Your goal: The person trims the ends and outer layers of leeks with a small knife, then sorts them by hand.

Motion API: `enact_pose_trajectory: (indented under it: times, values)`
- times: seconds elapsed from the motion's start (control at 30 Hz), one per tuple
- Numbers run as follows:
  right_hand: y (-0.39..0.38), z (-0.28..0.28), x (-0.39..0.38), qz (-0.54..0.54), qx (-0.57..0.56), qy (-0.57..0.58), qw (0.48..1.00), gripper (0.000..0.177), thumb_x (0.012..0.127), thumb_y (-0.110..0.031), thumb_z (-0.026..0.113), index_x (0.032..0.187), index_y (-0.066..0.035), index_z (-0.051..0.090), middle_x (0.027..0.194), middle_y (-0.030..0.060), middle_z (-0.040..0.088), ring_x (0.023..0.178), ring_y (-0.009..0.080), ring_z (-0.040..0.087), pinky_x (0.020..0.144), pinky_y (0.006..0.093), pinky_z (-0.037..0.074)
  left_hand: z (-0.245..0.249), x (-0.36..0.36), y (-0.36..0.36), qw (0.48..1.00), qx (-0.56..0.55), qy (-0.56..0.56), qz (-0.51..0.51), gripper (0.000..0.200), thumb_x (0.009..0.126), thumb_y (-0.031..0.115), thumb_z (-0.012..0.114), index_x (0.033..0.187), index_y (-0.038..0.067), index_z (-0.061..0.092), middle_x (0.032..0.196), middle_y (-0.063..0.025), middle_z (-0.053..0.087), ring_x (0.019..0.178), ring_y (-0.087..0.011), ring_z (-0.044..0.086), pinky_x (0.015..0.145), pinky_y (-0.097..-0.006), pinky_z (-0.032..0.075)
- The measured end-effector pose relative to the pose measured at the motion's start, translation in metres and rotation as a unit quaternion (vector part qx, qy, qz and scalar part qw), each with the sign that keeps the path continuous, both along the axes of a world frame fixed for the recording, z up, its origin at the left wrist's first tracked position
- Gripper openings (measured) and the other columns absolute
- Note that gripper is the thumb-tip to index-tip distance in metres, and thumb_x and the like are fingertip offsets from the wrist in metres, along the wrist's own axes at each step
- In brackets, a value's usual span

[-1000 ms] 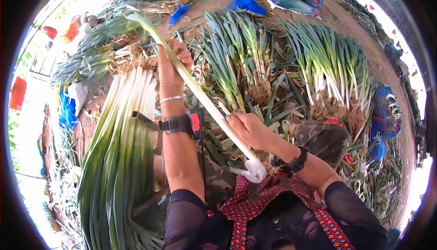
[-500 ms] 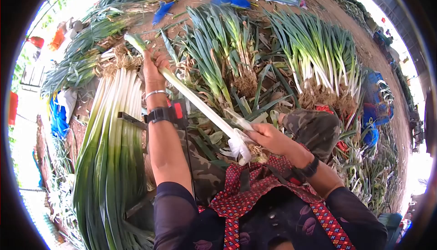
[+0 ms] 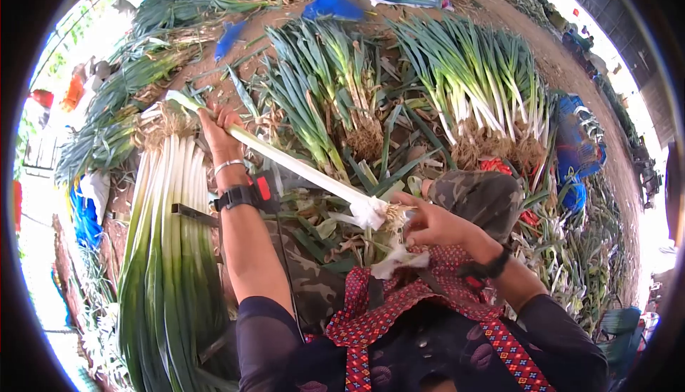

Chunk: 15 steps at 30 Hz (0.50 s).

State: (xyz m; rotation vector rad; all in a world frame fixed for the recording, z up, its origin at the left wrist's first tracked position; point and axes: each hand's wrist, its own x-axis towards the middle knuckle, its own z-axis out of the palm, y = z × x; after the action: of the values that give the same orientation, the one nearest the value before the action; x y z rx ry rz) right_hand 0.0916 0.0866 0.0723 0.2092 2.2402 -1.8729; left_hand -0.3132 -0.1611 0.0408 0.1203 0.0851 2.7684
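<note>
My left hand [image 3: 221,131] is wrapped round the green upper part of a single leek [image 3: 300,166], which slants down to the right across my lap. At its root end, my right hand [image 3: 432,222] has its fingers partly apart, close beside the roots; whether they touch is unclear. White peeled skin [image 3: 367,214] hangs around the leek's base, and a loose pale scrap [image 3: 399,260] lies below it over the red patterned cloth [image 3: 421,296]. Left of my left forearm, a bundle of clean leeks [image 3: 168,206] lies with its roots at the top.
Unpeeled leeks [image 3: 307,92] lie ahead, and another leek pile [image 3: 485,85] is at the right. More leeks [image 3: 207,3] lie farther back. Leaf scraps [image 3: 571,256] cover the ground at right. A dark metal bar [image 3: 194,214] sticks out over the clean bundle.
My right hand has opened its grip and moved next to the root end. A pale scrap now hangs lower over the cloth. The view has shifted, with the scene slightly further left.
</note>
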Motion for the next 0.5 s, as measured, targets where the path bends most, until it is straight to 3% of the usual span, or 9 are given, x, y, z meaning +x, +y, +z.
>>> enact_pose_trajectory:
  times: [0.07, 0.13, 0.2, 0.23, 0.3, 0.4, 0.47, 0.5]
  values:
    - [-0.03, 0.003, -0.03, 0.014, -0.182, 0.061, 0.981, 0.055, 0.082, -0.029, 0.065, 0.124, 0.002, 0.046, 0.096, 0.0086, 0.059, 0.082, 0.0155, 0.056, 0.072, 0.0283, 0.046, 0.006, 0.004, -0.003, 0.998, 0.055, 0.009, -0.024, 0.039, 0.091, 0.045, 0.046, 0.097, 0.007, 0.053, 0.064, 0.0032, 0.035, 0.047, -0.0059, 0.03, 0.037, -0.0188, 0.027]
    - [-0.055, 0.02, -0.046, 0.05, -0.257, 0.026, 0.965, 0.047, 0.085, -0.03, 0.061, 0.119, 0.001, 0.05, 0.08, 0.0023, 0.055, 0.068, 0.0098, 0.051, 0.06, 0.0244, 0.043, 0.009, 0.008, -0.004, 0.995, 0.092, 0.011, -0.032, 0.04, 0.092, 0.045, 0.046, 0.098, 0.007, 0.054, 0.063, 0.0036, 0.034, 0.047, -0.006, 0.03, 0.037, -0.0189, 0.027]
    - [-0.075, 0.014, -0.05, 0.015, -0.339, -0.046, 0.94, 0.036, 0.089, -0.031, 0.055, 0.11, -0.001, 0.056, 0.065, -0.0035, 0.046, 0.056, 0.0041, 0.042, 0.049, 0.0208, 0.035, 0.01, 0.009, -0.006, 0.996, 0.082, 0.016, -0.03, 0.04, 0.091, 0.045, 0.046, 0.098, 0.007, 0.054, 0.062, 0.0037, 0.033, 0.047, -0.0061, 0.029, 0.037, -0.0192, 0.027]
    - [-0.075, 0.018, -0.045, 0.009, -0.3, -0.077, 0.951, 0.033, 0.092, -0.032, 0.047, 0.096, -0.003, 0.061, 0.063, -0.003, 0.045, 0.056, 0.0061, 0.042, 0.05, 0.0237, 0.034, 0.009, 0.007, -0.007, 0.996, 0.077, 0.018, -0.033, 0.039, 0.092, 0.045, 0.046, 0.098, 0.007, 0.053, 0.062, 0.0036, 0.033, 0.047, -0.0061, 0.029, 0.037, -0.0193, 0.027]
    - [-0.064, 0.013, -0.02, 0.062, -0.143, -0.1, 0.983, 0.037, 0.092, -0.035, 0.044, 0.091, -0.002, 0.062, 0.064, -0.0006, 0.049, 0.058, 0.009, 0.046, 0.054, 0.0262, 0.037, 0.003, 0.003, -0.01, 0.999, 0.038, 0.005, -0.024, 0.037, 0.092, 0.044, 0.046, 0.096, 0.007, 0.052, 0.062, 0.0034, 0.033, 0.047, -0.0063, 0.029, 0.038, -0.0194, 0.027]
    - [-0.041, 0.029, 0.039, 0.09, 0.086, -0.138, 0.983, 0.046, 0.092, -0.04, 0.041, 0.087, 0.0, 0.063, 0.07, 0.0066, 0.057, 0.067, 0.0145, 0.053, 0.064, 0.0306, 0.043, -0.005, -0.007, -0.01, 0.998, -0.059, -0.026, 0.009, 0.033, 0.093, 0.04, 0.045, 0.092, 0.007, 0.049, 0.062, 0.0032, 0.034, 0.047, -0.0065, 0.03, 0.038, -0.0196, 0.028]
    - [-0.014, 0.011, 0.084, 0.058, 0.083, -0.208, 0.973, 0.047, 0.091, -0.041, 0.043, 0.094, 0.002, 0.062, 0.081, 0.0135, 0.062, 0.074, 0.0201, 0.058, 0.071, 0.0335, 0.046, -0.009, -0.01, -0.008, 0.993, -0.112, -0.037, 0.031, 0.03, 0.094, 0.038, 0.045, 0.089, 0.008, 0.048, 0.062, 0.0032, 0.034, 0.047, -0.0068, 0.031, 0.038, -0.02, 0.028]
    - [-0.004, 0.019, 0.089, 0.082, 0.135, -0.206, 0.966, 0.045, 0.09, -0.04, 0.045, 0.095, 0.002, 0.061, 0.083, 0.0156, 0.062, 0.076, 0.0227, 0.059, 0.072, 0.0347, 0.046, -0.014, -0.004, -0.001, 0.974, -0.214, 0.014, 0.067, 0.03, 0.093, 0.039, 0.048, 0.085, 0.01, 0.047, 0.061, 0.0029, 0.035, 0.048, -0.0077, 0.035, 0.039, -0.0198, 0.03]
